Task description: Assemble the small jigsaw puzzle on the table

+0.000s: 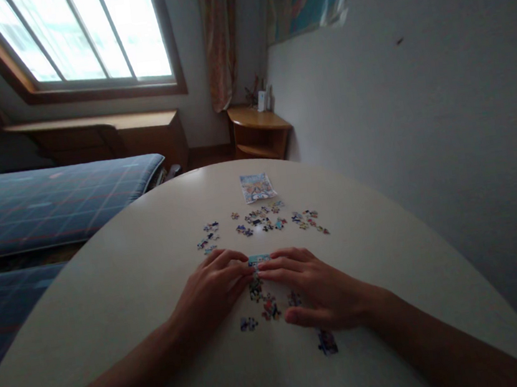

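A partly joined strip of jigsaw puzzle [258, 259] with a light blue top edge lies on the table between my hands. My left hand [215, 281] has its fingers held together, their tips on the strip's left side. From the right, my right hand [319, 283] reaches across with fingers stretched out over the strip and thumb spread apart. Its fingers cover part of the puzzle. Below them lie a darker joined section [256, 290], a reddish cluster [271, 309], a small cluster [249, 324] and a dark piece group [327, 342] near my right wrist.
Loose puzzle pieces lie beyond my hands, in a middle group [257, 221], a left group [208, 240] and a right group [309, 220]. A printed packet [256, 188] sits behind them on the round white table [150, 232]. A bed [53, 206] is left, a wall right.
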A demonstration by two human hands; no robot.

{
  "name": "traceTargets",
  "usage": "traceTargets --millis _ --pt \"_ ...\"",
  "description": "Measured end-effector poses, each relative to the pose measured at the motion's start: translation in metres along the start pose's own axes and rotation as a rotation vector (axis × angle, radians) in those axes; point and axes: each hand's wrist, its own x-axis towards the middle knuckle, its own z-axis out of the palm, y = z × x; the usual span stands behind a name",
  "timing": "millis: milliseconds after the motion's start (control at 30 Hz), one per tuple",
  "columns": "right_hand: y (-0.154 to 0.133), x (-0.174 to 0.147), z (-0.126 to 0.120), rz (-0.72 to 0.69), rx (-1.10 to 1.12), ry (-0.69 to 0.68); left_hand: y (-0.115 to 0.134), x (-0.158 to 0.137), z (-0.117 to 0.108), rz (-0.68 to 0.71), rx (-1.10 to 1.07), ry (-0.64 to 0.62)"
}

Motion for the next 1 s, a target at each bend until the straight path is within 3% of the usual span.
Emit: traceTargets --millis 567,1000 --pt "-0.0008 0.0002 0.0005 0.010 -0.047 -0.023 0.0027 0.0014 -0.0020 0.131 0.134 -0.013" --pt "-0.0038 -0.0001 -0.0005 -0.014 -0.090 -0.017 0.0030 0.0032 -0.0030 0.135 0.142 -0.008"
